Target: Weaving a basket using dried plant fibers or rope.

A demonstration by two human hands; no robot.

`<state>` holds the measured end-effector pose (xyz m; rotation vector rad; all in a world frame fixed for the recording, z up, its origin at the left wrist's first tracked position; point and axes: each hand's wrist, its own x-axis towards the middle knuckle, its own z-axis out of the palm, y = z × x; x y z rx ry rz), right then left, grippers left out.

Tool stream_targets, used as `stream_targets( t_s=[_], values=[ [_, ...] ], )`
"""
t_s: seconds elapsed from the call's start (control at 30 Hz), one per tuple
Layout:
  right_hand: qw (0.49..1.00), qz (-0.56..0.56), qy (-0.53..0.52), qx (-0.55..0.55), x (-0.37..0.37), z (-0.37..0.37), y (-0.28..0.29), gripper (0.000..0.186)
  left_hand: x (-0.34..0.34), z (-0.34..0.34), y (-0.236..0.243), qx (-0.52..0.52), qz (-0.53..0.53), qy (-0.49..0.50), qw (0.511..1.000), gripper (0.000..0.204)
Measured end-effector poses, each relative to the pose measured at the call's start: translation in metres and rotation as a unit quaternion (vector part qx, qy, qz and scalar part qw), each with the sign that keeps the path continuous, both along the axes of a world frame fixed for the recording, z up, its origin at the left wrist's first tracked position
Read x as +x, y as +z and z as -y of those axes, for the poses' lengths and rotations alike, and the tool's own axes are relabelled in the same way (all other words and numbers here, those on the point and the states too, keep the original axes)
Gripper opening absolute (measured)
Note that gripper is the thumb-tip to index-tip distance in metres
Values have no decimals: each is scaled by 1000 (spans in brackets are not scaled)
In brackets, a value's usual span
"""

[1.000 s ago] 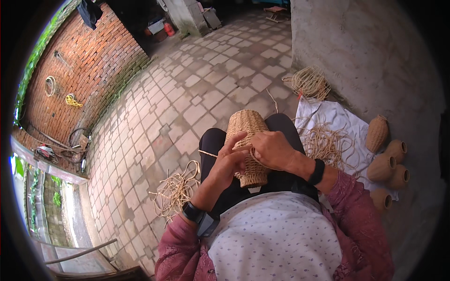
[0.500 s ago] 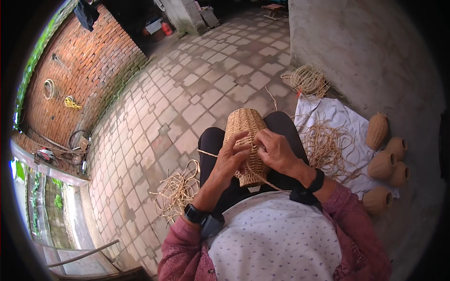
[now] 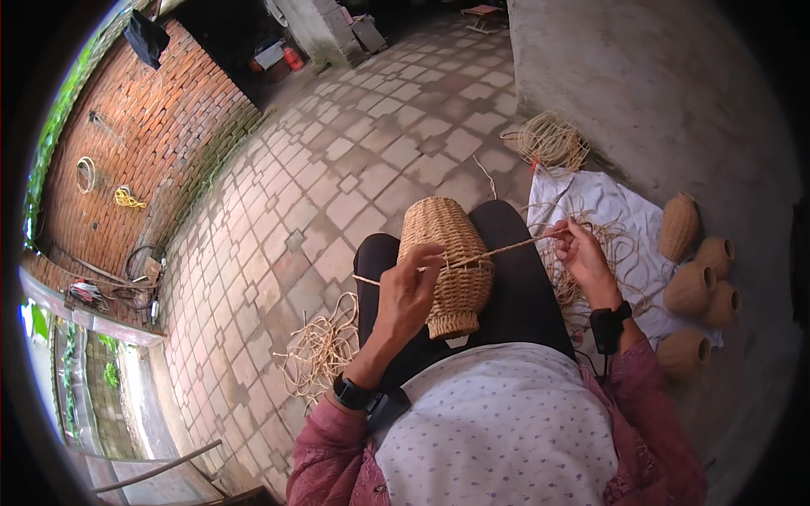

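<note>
The woven basket (image 3: pixel 462 291) lies across my lap (image 3: pixel 531 299), long axis pointing away from me, my left hand (image 3: pixel 409 287) nearer, bent against its left side, grip hard to tell, my right hand (image 3: pixel 580 250) pinching cord (image 3: pixel 512 247) off rightward

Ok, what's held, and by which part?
Right hand pinches a tan twisted cord, right of the tapered tan woven basket; whether the left hand holds anything is unclear.
</note>
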<state>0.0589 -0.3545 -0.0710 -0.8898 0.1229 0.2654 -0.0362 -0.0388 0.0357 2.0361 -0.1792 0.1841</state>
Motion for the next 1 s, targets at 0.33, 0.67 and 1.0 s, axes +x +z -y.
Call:
stream_targets(
  t_s=[0.33, 0.67, 1.0],
  values=[
    [998, 51, -44, 14, -9, 6, -4, 26, 9, 31, 9, 299, 64, -100, 947, 32],
    [988, 145, 1, 60, -27, -17, 61, 32, 12, -1, 4, -165, -202, -48, 964, 31],
    [930, 187, 263, -177, -65, -93, 80, 22, -12, -6, 1, -133, -108, 31, 985, 29]
  ],
)
